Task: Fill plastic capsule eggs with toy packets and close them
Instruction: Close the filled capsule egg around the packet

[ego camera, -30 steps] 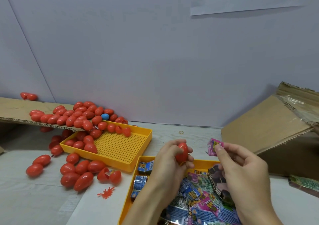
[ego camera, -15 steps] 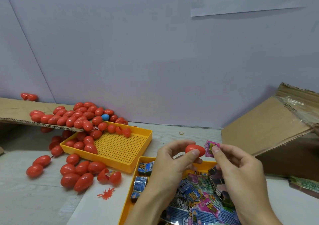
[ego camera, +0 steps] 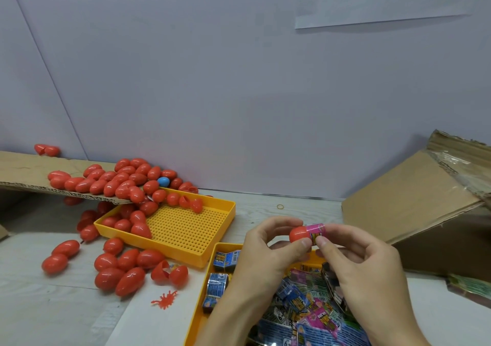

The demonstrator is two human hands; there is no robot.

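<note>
near yellow tray (ego camera: pixel 198 316) holds toy packets (ego camera: pixel 305 308); far tray (ego camera: pixel 210 247) red eggs (ego camera: pixel 132 224).

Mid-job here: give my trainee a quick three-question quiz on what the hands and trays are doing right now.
1. True or false: the pink packet is already fully inside the red egg half.
2. Which hand holds the red egg half? A) left hand B) right hand C) neither
3. Fill in: among the red eggs on the cardboard flap lies one ____ egg.

Key
1. False: the packet sticks out of the egg half's open end, pinched by the right hand.
2. A: the left hand grips it above the packet tray.
3. Blue.
</note>
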